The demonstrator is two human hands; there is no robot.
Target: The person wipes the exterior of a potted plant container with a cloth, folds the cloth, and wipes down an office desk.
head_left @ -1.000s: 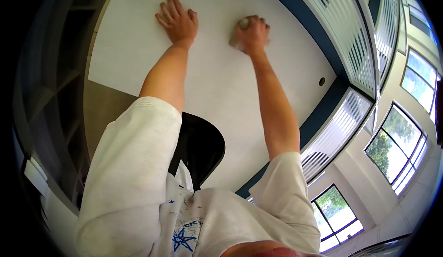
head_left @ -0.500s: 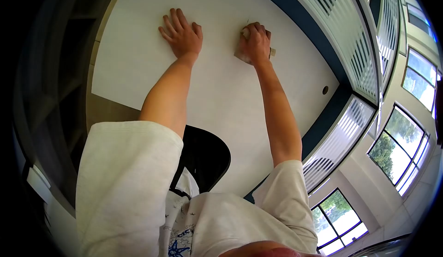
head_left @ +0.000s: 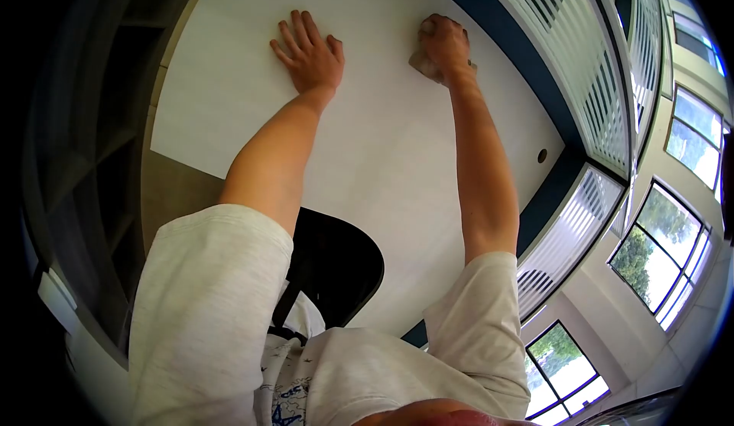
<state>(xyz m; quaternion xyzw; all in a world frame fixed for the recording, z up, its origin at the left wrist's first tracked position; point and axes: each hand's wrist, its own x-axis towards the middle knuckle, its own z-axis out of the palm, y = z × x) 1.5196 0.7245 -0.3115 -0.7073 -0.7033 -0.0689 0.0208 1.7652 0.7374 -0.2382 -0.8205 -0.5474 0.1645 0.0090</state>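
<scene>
Flat on the white desk top (head_left: 367,151) rests my left hand (head_left: 312,59), its fingers spread and nothing under them that I can see. Farther right, close to the desk's far edge, my right hand (head_left: 445,46) is closed over a crumpled greyish-beige cloth (head_left: 422,65). Parts of the cloth stick out to the left and right of the hand, against the desk surface. The rest of it is hidden by the palm and fingers.
A dark blue strip with slatted panels (head_left: 562,51) borders the desk's far and right sides. A round hole (head_left: 542,155) is in the desk at right. A black chair (head_left: 340,265) stands at the near edge, dark shelves (head_left: 115,136) at left.
My right hand has slid the cloth away from me and to the right, closer to the blue border. My left hand stays flat in nearly the same place.
</scene>
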